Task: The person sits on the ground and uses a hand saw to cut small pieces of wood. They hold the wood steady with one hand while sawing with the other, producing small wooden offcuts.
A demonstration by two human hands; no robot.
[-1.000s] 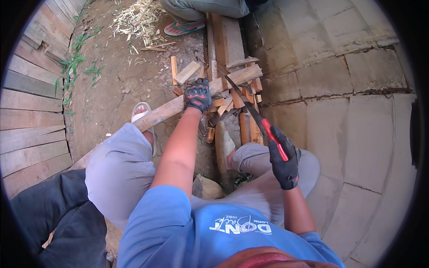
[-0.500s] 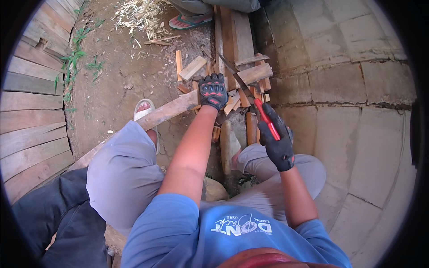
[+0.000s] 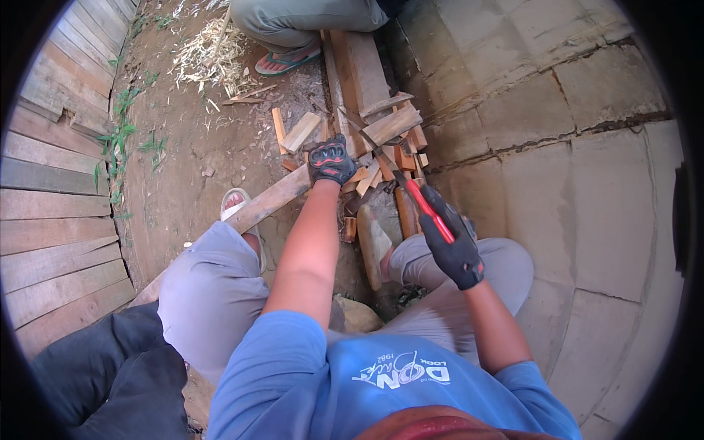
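Note:
A long wooden plank [image 3: 265, 207] slants across the view from beside my left leg to a pile of offcuts. My left hand [image 3: 331, 161], in a black and red padded glove, is closed over it from above. My gloved right hand [image 3: 453, 249] is wrapped around the red handle [image 3: 431, 211] of a hand saw. The saw's dark blade [image 3: 386, 162] crosses the plank to the right of my left hand, close to the plank's far end piece [image 3: 394, 126]. How deep the blade sits in the wood, I cannot tell.
Several wood offcuts [image 3: 300, 132] lie around the plank's end. Long boards [image 3: 364, 70] run away toward a seated person's sandaled foot [image 3: 288, 61]. Pale shavings [image 3: 214, 59] cover the dirt beyond. A block wall [image 3: 539, 176] rises at right, a plank wall [image 3: 62, 220] at left.
My right hand has drawn the saw back toward me, its blade still across the plank. My left hand keeps its hold. The whole view has shifted slightly.

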